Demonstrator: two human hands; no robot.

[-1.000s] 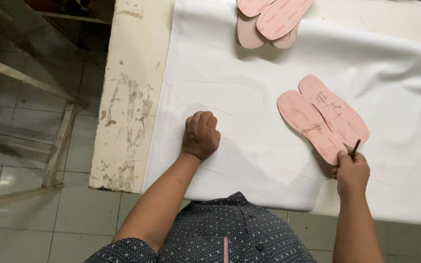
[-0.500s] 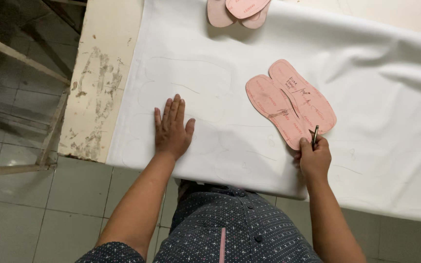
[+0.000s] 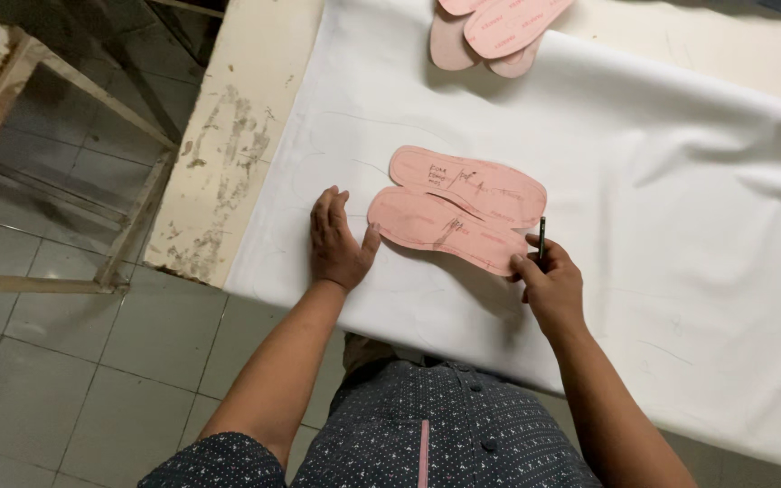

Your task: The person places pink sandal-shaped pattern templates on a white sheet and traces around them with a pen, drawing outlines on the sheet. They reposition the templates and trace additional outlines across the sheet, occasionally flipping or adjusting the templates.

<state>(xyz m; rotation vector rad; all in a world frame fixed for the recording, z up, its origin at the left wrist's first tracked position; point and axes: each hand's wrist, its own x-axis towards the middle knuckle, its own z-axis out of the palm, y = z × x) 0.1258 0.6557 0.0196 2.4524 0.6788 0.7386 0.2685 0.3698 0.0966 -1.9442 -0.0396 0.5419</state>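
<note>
Left hand (image 3: 341, 242) lies flat and open on the white sheet (image 3: 680, 208), thumb touching the lower pink insole template (image 3: 440, 230). Right hand (image 3: 549, 285) grips a pencil (image 3: 541, 239) at the template's other end. Tracing stage, apparently; next move needs the template held steady.

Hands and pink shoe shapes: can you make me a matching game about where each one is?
Things:
1. left hand
2. right hand
3. pink insole patterns
4. stack of pink insoles

Places or states:
A. at the far edge of the white cloth
B. holding a dark pencil
C. flat on the cloth, fingers spread
D. lying between the two hands

Pairs: 1-C, 2-B, 3-D, 4-A
</note>
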